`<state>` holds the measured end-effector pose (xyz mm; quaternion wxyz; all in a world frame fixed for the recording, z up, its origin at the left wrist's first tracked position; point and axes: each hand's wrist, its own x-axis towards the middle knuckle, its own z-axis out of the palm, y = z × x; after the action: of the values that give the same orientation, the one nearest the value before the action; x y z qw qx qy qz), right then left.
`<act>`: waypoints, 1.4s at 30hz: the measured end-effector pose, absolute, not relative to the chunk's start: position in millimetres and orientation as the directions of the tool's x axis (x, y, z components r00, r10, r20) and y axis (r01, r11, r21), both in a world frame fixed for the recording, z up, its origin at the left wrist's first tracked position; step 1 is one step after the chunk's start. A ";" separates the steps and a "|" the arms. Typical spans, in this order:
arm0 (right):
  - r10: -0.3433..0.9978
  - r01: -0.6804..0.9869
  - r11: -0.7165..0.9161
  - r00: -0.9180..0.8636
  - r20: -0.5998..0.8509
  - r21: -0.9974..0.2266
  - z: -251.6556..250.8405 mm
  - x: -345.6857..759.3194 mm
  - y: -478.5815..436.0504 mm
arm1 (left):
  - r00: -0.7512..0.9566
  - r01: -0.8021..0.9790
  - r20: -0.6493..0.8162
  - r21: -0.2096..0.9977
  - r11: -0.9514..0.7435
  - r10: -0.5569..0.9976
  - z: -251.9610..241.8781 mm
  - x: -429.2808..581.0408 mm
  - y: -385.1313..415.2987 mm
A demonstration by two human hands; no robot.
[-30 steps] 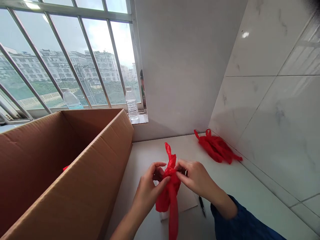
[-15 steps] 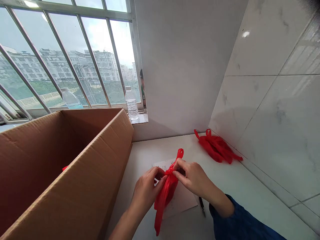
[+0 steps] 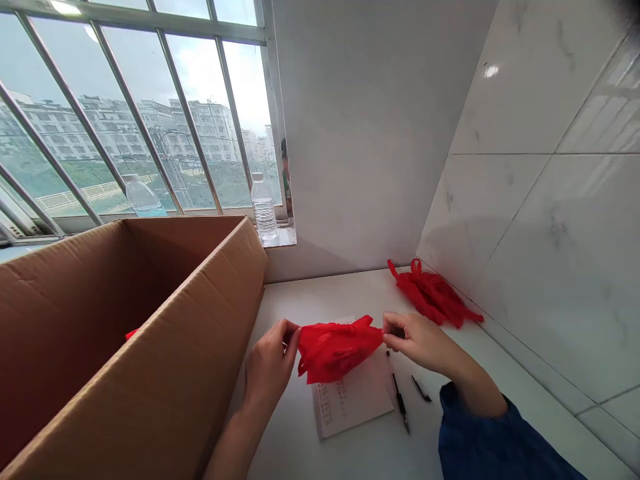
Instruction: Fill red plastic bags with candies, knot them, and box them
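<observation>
Between my hands a red plastic bag (image 3: 340,350) is stretched out sideways above a sheet of paper with writing (image 3: 350,407). My left hand (image 3: 273,357) pinches the bag's left edge between thumb and fingers. At the opposite end, my right hand (image 3: 413,340) has the bag's right tip in a pinch. Part of the paper is covered by the bag. A black pen (image 3: 400,403) lies along the paper's right side, and its cap (image 3: 421,389) rests a little further right.
A large open cardboard box (image 3: 165,360) fills the left side, with a bit of red inside. More red bags (image 3: 435,293) lie in a heap by the tiled wall. A clear bottle (image 3: 264,208) stands on the sill of the barred window.
My hands have moved apart, and the bag, bunched and hanging at a slant before, is now spread sideways between them. More of the paper and the pen shows.
</observation>
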<state>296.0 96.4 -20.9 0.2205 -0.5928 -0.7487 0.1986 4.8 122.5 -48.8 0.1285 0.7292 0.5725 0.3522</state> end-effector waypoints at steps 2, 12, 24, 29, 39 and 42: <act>0.972 0.807 0.216 -0.228 0.048 -0.550 -25.4 295.3 97.0 | 0.117 0.768 0.356 0.559 -0.311 0.927 -49.4 1.8 125.2; 0.967 0.831 0.187 -0.248 -0.049 -0.525 -19.2 273.4 85.5 | 0.455 0.678 0.505 0.336 -0.653 0.733 -37.9 32.7 96.2; 0.938 0.779 0.337 -0.326 0.118 -0.529 -26.7 243.2 89.4 | 0.485 0.717 0.398 0.329 -0.615 0.779 -59.6 39.5 99.8; 0.937 0.761 0.343 -0.317 0.145 -0.551 -23.4 259.3 93.2 | 0.379 0.685 0.422 0.470 -0.556 0.824 -51.1 30.0 102.9; 0.951 0.726 0.309 -0.220 0.218 -0.615 -19.5 261.8 92.7 | 0.348 0.713 0.515 0.398 -0.578 0.784 -30.8 22.3 101.6; 0.942 0.664 0.335 -0.243 0.231 -0.669 -18.4 252.7 90.7 | 0.491 0.650 0.486 0.348 -0.676 0.723 -29.0 29.9 94.2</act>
<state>252.7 90.7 -18.4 0.3103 -0.5314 -0.7557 0.2241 29.9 94.2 -29.0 0.0588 0.8615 0.3983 0.3095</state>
